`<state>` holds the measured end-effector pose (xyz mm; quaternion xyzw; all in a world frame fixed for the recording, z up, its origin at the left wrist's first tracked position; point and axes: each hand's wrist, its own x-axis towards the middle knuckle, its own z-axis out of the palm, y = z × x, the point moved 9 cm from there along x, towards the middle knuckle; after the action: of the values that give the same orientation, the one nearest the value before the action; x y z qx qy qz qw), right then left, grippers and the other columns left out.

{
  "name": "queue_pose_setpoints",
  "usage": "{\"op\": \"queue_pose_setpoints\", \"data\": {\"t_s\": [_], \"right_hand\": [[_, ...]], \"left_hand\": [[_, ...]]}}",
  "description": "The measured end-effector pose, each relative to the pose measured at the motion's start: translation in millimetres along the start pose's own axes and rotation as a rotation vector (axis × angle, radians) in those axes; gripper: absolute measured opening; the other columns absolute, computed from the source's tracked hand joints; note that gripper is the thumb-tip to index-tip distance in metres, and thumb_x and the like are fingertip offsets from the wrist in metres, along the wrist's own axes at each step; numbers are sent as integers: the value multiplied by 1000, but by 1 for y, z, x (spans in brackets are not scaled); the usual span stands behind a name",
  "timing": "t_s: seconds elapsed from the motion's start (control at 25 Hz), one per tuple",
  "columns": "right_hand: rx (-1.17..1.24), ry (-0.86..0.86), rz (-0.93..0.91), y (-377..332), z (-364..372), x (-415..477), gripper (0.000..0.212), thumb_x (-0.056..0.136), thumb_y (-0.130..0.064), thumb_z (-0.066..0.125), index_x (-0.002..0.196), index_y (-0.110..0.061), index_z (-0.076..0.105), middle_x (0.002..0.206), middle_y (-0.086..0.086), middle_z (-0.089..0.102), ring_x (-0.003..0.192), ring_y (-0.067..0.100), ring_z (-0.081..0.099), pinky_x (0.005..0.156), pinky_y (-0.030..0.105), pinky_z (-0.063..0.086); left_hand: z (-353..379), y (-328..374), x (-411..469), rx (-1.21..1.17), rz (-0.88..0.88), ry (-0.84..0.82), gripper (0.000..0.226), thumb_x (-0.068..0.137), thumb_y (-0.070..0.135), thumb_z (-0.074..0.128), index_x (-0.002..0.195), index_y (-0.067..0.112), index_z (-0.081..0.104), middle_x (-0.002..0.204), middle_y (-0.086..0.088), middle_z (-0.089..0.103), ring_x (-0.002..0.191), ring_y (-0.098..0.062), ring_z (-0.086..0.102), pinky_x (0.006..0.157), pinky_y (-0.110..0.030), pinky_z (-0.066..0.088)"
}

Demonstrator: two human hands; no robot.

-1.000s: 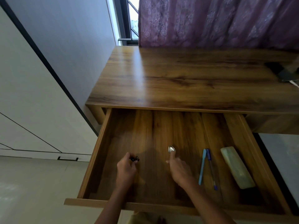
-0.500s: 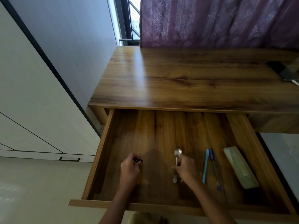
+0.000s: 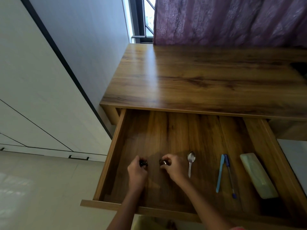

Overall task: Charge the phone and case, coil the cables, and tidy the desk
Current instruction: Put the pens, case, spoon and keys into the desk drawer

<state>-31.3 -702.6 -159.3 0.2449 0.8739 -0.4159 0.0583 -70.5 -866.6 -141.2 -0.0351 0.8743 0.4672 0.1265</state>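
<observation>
I have both hands low in the open wooden drawer (image 3: 116,151). My left hand (image 3: 136,173) pinches a small dark object (image 3: 143,163); my right hand (image 3: 172,166) pinches a small dark, metal-rimmed piece (image 3: 163,162). I'd set these down neatly at nine o'clock of the steel spoon (image 3: 190,161), not touching it. A dark device (image 3: 301,68), perhaps the phone, lies at the wooden desktop's (image 3: 199,77) three o'clock edge.

My left grip (image 3: 137,171) and right grip (image 3: 172,167) reach forward side by side, bare forearms extended, fingers of each curled closed around something small and dark.
</observation>
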Motion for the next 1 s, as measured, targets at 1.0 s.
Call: {"op": "queue_pose_setpoints", "data": {"t_s": [1.0], "right_hand": [[-383, 451, -263, 16, -73, -137, 35, 93, -35, 40, 95, -15, 68, 92, 0, 66, 80, 12, 61, 64, 24, 52]], "left_hand": [[-2, 52, -107, 510, 725, 116, 36, 92, 36, 40, 108, 13, 62, 116, -6, 66, 121, -23, 53, 105, -39, 34]]}}
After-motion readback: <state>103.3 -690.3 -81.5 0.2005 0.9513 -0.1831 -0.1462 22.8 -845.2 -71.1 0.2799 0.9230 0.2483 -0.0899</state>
